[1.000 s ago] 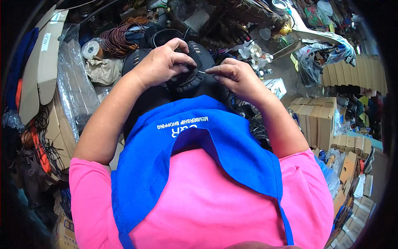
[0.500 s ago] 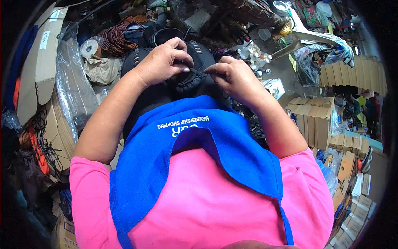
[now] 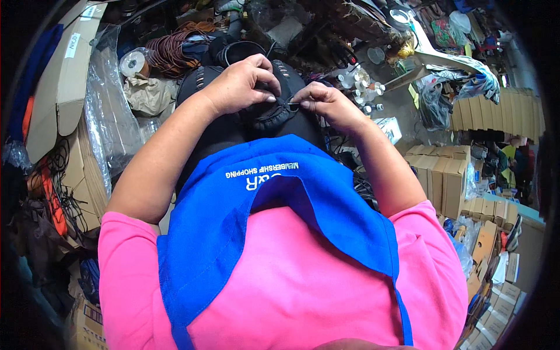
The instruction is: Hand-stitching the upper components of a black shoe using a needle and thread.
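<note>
Left hand (image 3: 242,84) gripping black shoe (image 3: 265,114), right hand (image 3: 326,105) pinching barely visible needle (image 3: 293,104).

The person is wearing a pink short-sleeved shirt (image 3: 303,291) under a blue apron (image 3: 233,221) bearing white lettering at 12 o'clock.

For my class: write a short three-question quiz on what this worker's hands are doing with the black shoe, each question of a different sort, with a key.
1. True or false: the left hand rests on top of the black shoe.
2. What do the fingertips of the right hand pinch?
A. a thin needle
B. a brush
C. a roll of tape
3. Fill in: over the pink shirt the person wears a ____ apron.

Key: 1 true; 2 A; 3 blue.
</note>
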Demonstrator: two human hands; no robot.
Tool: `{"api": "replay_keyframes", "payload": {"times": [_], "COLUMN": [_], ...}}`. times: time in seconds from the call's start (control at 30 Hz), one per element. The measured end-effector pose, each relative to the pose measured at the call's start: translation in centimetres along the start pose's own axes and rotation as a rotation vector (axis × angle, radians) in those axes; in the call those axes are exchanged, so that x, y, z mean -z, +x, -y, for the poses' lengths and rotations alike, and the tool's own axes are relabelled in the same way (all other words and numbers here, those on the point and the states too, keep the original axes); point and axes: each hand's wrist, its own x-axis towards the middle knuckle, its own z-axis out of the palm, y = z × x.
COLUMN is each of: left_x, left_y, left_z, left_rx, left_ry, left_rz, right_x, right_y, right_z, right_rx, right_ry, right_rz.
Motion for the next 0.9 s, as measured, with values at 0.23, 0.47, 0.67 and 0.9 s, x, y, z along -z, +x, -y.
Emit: {"api": "replay_keyframes", "payload": {"times": [0.23,0.47,0.67,0.9], "left_x": [-0.1,0.4,3.8,6.4], "left_y": [0.0,-0.8,-6.4,-8.8], "left_z": [0.2,-1.9,-3.5,0.9], "left_rx": [-0.019,0.042,0.193,0.242], "left_ry": [0.012,0.169,0.497,0.590], "left_rz": [-0.029,-0.066,0.007,-0.357], "right_x": [-0.5,-2.8,-2.3,-5.0], "right_y": [0.6,0.3,-1.3,-2.7], "right_z": [-1.8,0.4,-0.2,-0.4], "right_rx": [0.076,0.270,0.367,0.463], "right_ry": [0.040,-0.355,-0.451,-0.742], "right_rz": [-0.011,-0.287,-0.300,-0.386]}}
